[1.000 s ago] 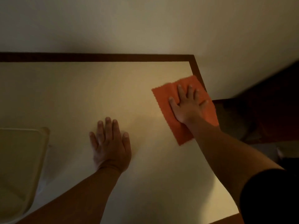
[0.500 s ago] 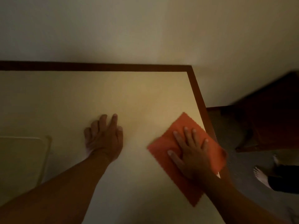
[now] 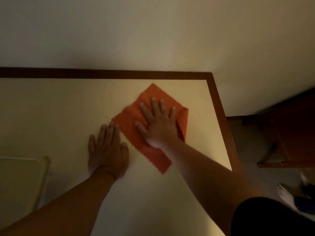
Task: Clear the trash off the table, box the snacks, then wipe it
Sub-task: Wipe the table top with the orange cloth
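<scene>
Wiping stroke, head view, ordered near to far. Closest in, to the near left of the bracing palm: pale container point(image 3: 18, 176), contents not discernible in the dim light; well to the near right of the pressing arm, a bare foot point(image 3: 284, 193) on the floor.

Next, left hand point(image 3: 107, 150) laid flat on the table point(image 3: 59, 108), fingers straight and close together, grasping nothing; planted as a brace, much as half a second earlier.

Just right of and beyond its fingertips, orange cloth point(image 3: 127, 120) spread on the tabletop, nearly touching them. Pinned from above by the right hand point(image 3: 158, 123), fingers splayed and straight, pressing down rather than clenching. On the little-finger side of that palm, cloth edge doubled over on itself, a fold absent half a second earlier.

Change over the last half second: cloth and pressing hand carried from the near right border of the table inward and away, towards the bracing hand and the far border. A second earlier, parked in the far right corner.

Read together, back-and-forth passes working leftward from the right edge; judged to be the final stage of the task, wiping, with the stretch left of the bracing hand probably yet to be covered.

Beyond the cloth's far corner, bare wall point(image 3: 153, 31); far right of the pressing hand, dark furniture point(image 3: 298, 133)
</scene>
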A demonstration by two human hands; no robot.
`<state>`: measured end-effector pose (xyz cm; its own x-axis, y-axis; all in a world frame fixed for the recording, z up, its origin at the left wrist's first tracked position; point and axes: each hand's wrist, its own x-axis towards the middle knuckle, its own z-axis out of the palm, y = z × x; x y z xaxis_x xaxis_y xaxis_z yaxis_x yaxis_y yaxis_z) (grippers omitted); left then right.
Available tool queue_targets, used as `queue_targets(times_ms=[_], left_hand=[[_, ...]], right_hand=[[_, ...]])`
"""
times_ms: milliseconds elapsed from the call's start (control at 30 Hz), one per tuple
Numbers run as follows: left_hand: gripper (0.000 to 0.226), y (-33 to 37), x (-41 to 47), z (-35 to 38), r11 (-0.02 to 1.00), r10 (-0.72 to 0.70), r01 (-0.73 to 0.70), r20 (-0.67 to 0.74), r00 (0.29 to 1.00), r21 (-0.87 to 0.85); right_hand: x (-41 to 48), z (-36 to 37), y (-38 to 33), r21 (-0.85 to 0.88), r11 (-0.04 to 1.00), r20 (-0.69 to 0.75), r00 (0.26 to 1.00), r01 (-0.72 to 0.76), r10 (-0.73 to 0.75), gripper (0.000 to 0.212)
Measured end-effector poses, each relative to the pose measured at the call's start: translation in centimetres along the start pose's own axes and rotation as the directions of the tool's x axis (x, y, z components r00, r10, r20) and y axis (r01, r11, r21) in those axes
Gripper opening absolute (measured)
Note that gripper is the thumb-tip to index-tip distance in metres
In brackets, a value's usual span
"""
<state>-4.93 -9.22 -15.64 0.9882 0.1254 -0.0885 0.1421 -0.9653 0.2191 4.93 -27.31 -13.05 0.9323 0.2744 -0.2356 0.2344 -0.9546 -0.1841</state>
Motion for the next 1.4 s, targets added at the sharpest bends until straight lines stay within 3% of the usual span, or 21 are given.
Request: queue_targets(times_ms=[100, 200, 333, 467, 633, 800, 867, 933, 1000, 1100, 1167, 1267, 1400], left_hand=[[0.073, 0.1, 0.0, -0.1, 1.000, 0.005, -0.005, -0.001, 1.000, 0.007], [0.072, 0.1, 0.1, 0.0, 1.000, 0.009, -0.009, 0.000, 1.000, 0.020], [0.072, 0.1, 0.2, -0.1, 1.000, 0.000, 0.000, 0.005, 1.000, 0.022], [0.071, 0.1, 0.2, -0.1, 1.000, -0.002, 0.002, 0.012, 1.000, 0.015], [0.071, -0.3, 0.2, 0.0, 0.999, -0.004, 0.003, 0.032, 0.999, 0.039], [0.072, 0.2, 0.2, -0.1, 1.000, -0.013, 0.013, -0.001, 1.000, 0.027], [0.072, 0.2, 0.2, -0.1, 1.000, -0.009, 0.009, -0.001, 1.000, 0.026], [0.072, 0.2, 0.1, -0.1, 1.000, -0.010, 0.010, 0.007, 1.000, 0.025], [0.071, 0.2, 0.3, -0.1, 1.000, -0.014, 0.014, 0.004, 1.000, 0.024], [0.071, 0.1, 0.3, -0.1, 1.000, -0.015, 0.015, 0.012, 1.000, 0.016], [0.071, 0.0, 0.4, -0.1, 1.000, -0.011, 0.010, 0.017, 1.000, 0.013], [0.068, 0.0, 0.5, -0.1, 1.000, 0.003, -0.003, 0.009, 1.000, -0.012], [0.068, -0.1, 0.2, -0.2, 0.998, -0.026, 0.024, -0.031, 0.999, -0.058]], right_hand=[[-9.9, 1.5, 2.0, -0.043, 0.995, 0.062, 0.994, 0.088, -0.085, 0.073], [-13.7, 0.3, 10.3, -0.070, 0.992, 0.091, 0.989, -0.109, 0.115, 0.079], [-5.2, -3.3, 18.5, -0.009, 0.922, -0.025, 0.922, -0.387, 0.387, 0.083], [7.2, -5.3, 16.9, 0.019, 0.878, -0.034, 0.877, -0.479, 0.479, 0.090], [9.9, -2.9, 5.5, 0.010, 0.990, -0.049, 0.988, -0.143, 0.143, 0.085], [-4.6, 0.7, 2.9, -0.045, 0.990, 0.029, 0.991, 0.134, -0.133, 0.076], [-9.6, 0.8, 6.9, -0.083, 0.994, 0.063, 0.996, 0.066, -0.061, 0.078], [-10.4, -0.6, 12.5, -0.105, 0.987, 0.053, 0.990, -0.123, 0.129, 0.080], [-6.7, -2.4, 16.4, -0.060, 0.948, 0.022, 0.949, -0.313, 0.315, 0.082], [2.3, -4.5, 16.8, -0.032, 0.910, -0.033, 0.910, -0.414, 0.413, 0.084], [7.7, -4.6, 13.3, -0.018, 0.933, -0.027, 0.933, -0.359, 0.359, 0.085], [10.8, -3.1, 5.4, -0.009, 0.988, -0.041, 0.988, -0.152, 0.151, 0.082], [4.7, -0.3, -1.5, -0.024, 0.998, -0.022, 0.998, 0.063, -0.063, 0.075]])
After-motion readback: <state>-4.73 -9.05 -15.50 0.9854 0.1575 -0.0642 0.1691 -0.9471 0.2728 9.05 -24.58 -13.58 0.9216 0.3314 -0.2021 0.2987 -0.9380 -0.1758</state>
